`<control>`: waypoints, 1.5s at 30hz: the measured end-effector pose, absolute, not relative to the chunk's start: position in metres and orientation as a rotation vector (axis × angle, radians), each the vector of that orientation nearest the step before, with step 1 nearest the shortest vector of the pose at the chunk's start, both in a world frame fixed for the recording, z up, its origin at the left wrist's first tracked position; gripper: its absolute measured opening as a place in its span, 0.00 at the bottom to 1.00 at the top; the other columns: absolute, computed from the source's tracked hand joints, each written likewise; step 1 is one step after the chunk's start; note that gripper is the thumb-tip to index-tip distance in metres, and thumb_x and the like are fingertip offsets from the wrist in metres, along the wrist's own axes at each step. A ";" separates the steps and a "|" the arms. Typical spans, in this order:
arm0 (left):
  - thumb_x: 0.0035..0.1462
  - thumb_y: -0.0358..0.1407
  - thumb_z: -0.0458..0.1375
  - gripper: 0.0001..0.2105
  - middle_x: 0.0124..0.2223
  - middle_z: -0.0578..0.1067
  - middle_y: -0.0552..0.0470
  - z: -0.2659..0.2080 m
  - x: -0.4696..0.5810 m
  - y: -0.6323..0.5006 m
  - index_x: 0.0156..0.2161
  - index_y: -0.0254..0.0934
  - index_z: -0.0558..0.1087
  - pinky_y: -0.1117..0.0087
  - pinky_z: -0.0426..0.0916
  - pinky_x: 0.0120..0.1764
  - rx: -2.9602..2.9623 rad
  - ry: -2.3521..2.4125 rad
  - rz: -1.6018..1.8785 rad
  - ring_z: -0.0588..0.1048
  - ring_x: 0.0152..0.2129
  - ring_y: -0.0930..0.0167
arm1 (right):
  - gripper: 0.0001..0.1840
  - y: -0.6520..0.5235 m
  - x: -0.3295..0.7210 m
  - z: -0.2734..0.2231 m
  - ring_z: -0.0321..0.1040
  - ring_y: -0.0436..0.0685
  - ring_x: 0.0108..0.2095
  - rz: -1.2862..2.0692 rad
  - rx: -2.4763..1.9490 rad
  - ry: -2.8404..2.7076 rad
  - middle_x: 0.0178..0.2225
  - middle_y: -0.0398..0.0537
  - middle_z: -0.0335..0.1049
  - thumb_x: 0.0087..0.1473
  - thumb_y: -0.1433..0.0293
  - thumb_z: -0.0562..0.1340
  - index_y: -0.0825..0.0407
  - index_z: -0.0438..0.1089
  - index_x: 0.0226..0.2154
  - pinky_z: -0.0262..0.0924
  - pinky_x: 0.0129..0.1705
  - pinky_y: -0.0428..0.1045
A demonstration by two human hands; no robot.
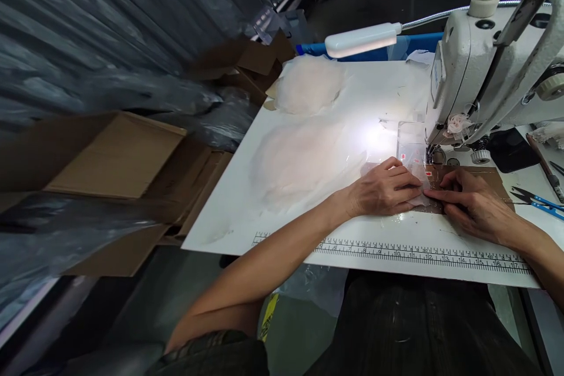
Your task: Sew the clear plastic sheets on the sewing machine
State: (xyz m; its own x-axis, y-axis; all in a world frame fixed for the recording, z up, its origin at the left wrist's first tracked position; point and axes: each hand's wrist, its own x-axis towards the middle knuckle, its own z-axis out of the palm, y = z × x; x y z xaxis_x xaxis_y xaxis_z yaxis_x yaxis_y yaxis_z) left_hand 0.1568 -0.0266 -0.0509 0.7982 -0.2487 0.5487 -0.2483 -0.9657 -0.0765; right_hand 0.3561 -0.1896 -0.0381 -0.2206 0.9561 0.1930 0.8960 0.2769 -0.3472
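Observation:
My left hand [390,187] lies palm down over a piece of sheer white fabric [416,171], its fingers flat and pointing right. My right hand [473,202] is just to the right, fingers apart, with one stretched fingertip touching the fabric's edge. Under the fabric and my right hand is a brown plate [484,176] set in the white tabletop. Small red marks show on a clear guide [409,141] beside the needle area. Right above my hands stands a white sewing machine [458,64]. Both palms and the fabric beneath them are hidden.
Two piles of sheer pale pieces [312,85] lie on the tabletop's left half. A lit lamp [363,40] hangs over it. Blue-handled scissors [537,202] lie at right. A printed ruler [396,252] follows the front edge. Cardboard boxes [118,153] stand left.

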 end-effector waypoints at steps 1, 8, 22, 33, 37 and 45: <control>0.65 0.44 0.55 0.13 0.41 0.81 0.48 -0.049 0.157 -0.026 0.41 0.36 0.74 0.65 0.64 0.38 -2.971 0.400 -0.960 0.74 0.33 0.70 | 0.22 -0.190 0.356 -0.039 0.68 0.61 0.43 0.221 -1.684 -2.181 0.43 0.55 0.68 0.60 0.70 0.55 0.44 0.75 0.52 0.67 0.43 0.57; 0.65 0.56 0.45 0.28 0.47 0.79 0.42 -0.051 0.154 -0.021 0.48 0.33 0.73 0.63 0.64 0.37 -2.984 0.186 -0.848 0.72 0.34 0.66 | 0.22 -0.191 0.354 -0.043 0.69 0.60 0.43 0.165 -1.693 -2.178 0.43 0.55 0.69 0.59 0.72 0.56 0.43 0.76 0.51 0.68 0.41 0.57; 0.67 0.51 0.48 0.24 0.39 0.78 0.40 -0.058 0.155 -0.019 0.44 0.28 0.73 0.64 0.70 0.37 -3.011 0.241 -0.854 0.73 0.33 0.67 | 0.21 -0.189 0.354 -0.041 0.70 0.60 0.41 0.074 -1.641 -2.213 0.42 0.56 0.69 0.59 0.73 0.55 0.46 0.77 0.50 0.70 0.39 0.57; 0.68 0.46 0.48 0.19 0.39 0.78 0.42 -0.062 0.155 -0.019 0.44 0.30 0.71 0.65 0.70 0.37 -2.996 0.239 -0.842 0.74 0.35 0.68 | 0.21 -0.190 0.353 -0.046 0.70 0.60 0.41 0.043 -1.652 -2.187 0.42 0.55 0.69 0.58 0.73 0.56 0.44 0.77 0.49 0.70 0.40 0.57; 0.70 0.47 0.44 0.21 0.39 0.77 0.42 -0.061 0.156 -0.020 0.50 0.30 0.68 0.64 0.69 0.37 -3.013 0.192 -0.750 0.73 0.36 0.66 | 0.21 -0.191 0.353 -0.047 0.70 0.61 0.42 0.062 -1.677 -2.172 0.43 0.54 0.69 0.59 0.73 0.57 0.42 0.77 0.50 0.70 0.41 0.58; 0.69 0.50 0.41 0.25 0.41 0.75 0.42 -0.054 0.159 -0.026 0.52 0.31 0.69 0.63 0.65 0.37 -2.988 0.063 -0.672 0.70 0.33 0.67 | 0.21 -0.191 0.351 -0.045 0.69 0.61 0.41 0.072 -1.671 -2.157 0.42 0.54 0.68 0.58 0.73 0.56 0.43 0.77 0.50 0.69 0.41 0.58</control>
